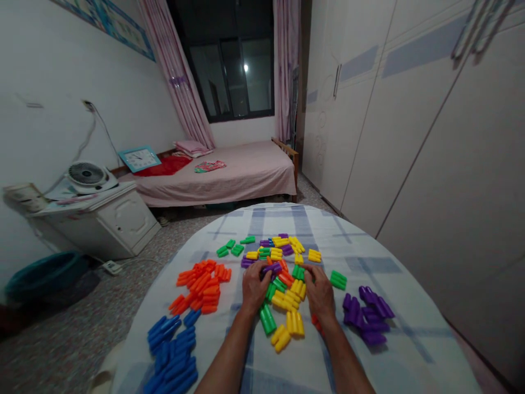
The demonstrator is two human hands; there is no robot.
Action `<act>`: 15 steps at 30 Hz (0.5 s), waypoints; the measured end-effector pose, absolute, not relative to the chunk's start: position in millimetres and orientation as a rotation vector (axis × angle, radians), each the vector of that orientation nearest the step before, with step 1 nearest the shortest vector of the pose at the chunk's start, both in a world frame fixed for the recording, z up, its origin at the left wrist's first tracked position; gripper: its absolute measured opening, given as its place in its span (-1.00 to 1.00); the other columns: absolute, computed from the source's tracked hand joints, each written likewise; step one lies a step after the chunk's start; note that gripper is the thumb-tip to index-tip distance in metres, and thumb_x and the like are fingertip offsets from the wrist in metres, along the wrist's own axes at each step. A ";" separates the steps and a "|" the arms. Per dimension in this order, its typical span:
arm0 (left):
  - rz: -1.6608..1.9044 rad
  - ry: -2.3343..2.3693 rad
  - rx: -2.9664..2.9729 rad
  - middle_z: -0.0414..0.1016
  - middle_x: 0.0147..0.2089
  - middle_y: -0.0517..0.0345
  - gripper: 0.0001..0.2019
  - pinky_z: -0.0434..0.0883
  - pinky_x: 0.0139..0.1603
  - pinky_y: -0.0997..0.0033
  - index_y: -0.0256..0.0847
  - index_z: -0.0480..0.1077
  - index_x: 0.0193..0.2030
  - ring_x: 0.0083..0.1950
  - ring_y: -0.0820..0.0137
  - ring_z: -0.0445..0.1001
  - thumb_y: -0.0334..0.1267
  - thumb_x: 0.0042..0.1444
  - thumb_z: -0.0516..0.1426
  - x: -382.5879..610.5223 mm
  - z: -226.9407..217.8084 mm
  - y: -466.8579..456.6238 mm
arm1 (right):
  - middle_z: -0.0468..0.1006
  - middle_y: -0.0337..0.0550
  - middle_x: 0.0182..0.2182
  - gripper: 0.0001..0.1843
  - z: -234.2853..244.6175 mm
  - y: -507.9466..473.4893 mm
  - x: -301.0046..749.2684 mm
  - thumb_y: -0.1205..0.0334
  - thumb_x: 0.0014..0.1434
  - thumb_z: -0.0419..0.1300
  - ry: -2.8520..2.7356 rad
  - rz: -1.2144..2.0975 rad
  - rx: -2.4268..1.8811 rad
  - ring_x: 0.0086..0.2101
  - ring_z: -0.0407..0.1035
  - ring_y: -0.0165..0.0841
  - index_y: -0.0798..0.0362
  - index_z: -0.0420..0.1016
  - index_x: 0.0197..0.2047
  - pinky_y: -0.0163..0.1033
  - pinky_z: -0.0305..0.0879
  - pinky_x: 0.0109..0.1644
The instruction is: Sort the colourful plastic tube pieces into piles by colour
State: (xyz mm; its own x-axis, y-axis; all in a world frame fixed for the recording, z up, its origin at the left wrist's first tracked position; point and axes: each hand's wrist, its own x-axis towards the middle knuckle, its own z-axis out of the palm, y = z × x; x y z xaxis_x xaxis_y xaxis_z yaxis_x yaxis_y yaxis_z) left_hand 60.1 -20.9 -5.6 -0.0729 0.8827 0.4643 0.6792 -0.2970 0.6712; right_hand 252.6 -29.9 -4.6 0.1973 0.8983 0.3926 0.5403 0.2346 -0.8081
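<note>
Colourful plastic building blocks shaped like joined tubes lie on a round table. My left hand (255, 287) is closed at the left side of the mixed pile, with a purple block (273, 268) between its thumb and fingers. On the pile's right side, my right hand (320, 291) is curled, its thumb and index fingertips at a green block (298, 272). Between the hands lie yellow blocks (287, 300), orange blocks (286, 278) and a larger green block (267, 319). Part of an orange block (316, 324) shows beneath my right wrist.
Orange blocks (205, 284) and blue blocks (174, 355) are heaped on the left, purple blocks (369, 316) on the right. Several green blocks (237, 249) sit at the far left, another green block (338, 279) right. A checked cloth (402, 295) covers the table. Beyond stands a bed (246, 169).
</note>
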 end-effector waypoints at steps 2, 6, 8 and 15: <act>1.289 1.738 1.956 0.52 -0.13 0.08 -0.81 0.35 0.02 0.16 -0.18 0.44 -0.17 -0.05 0.28 0.44 -0.31 0.06 0.10 62.2 -4.6 -22.1 | 0.50 -0.09 -0.22 -0.69 -4.8 -30.4 251.9 0.19 0.16 -0.07 -1.492 0.424 -1.440 -0.16 0.38 -0.25 0.06 0.46 -0.18 -0.10 0.27 -0.01; 1.223 1.780 1.970 0.51 -0.12 0.07 -0.75 0.33 0.04 0.15 -0.18 0.43 -0.15 -0.04 0.26 0.43 -0.40 0.01 0.08 64.6 0.3 -33.0 | 0.49 -0.10 -0.26 -0.70 -4.2 -34.0 248.5 0.21 0.17 -0.08 -1.604 0.354 -1.428 -0.20 0.37 -0.25 0.06 0.46 -0.21 -0.11 0.27 -0.04; 1.183 1.761 1.997 0.50 -0.11 0.06 -0.73 0.33 0.05 0.18 -0.17 0.44 -0.14 -0.03 0.27 0.42 -0.42 -0.01 0.07 62.1 2.8 -42.3 | 0.49 -0.10 -0.28 -0.69 -4.1 -35.2 247.1 0.22 0.17 -0.08 -1.668 0.326 -1.421 -0.22 0.37 -0.26 0.06 0.47 -0.24 -0.11 0.26 -0.05; 1.122 1.887 1.862 0.51 -0.14 0.06 -0.77 0.35 0.01 0.29 -0.21 0.44 -0.13 -0.06 0.31 0.45 -0.31 0.08 0.06 46.8 7.2 -67.7 | 0.53 -0.04 -0.26 -0.64 9.7 -31.0 246.7 0.17 0.07 -0.06 -1.610 0.469 -1.442 -0.22 0.40 -0.24 0.09 0.50 -0.24 -0.13 0.27 -0.06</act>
State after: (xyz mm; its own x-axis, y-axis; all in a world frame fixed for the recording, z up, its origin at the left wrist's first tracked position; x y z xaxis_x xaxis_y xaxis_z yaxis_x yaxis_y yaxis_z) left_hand 46.8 -67.7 7.2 -0.1433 0.9347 0.3254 0.7322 -0.1210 0.6703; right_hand 246.7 -31.0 9.7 0.0816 0.9285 0.3624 0.5884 0.2486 -0.7694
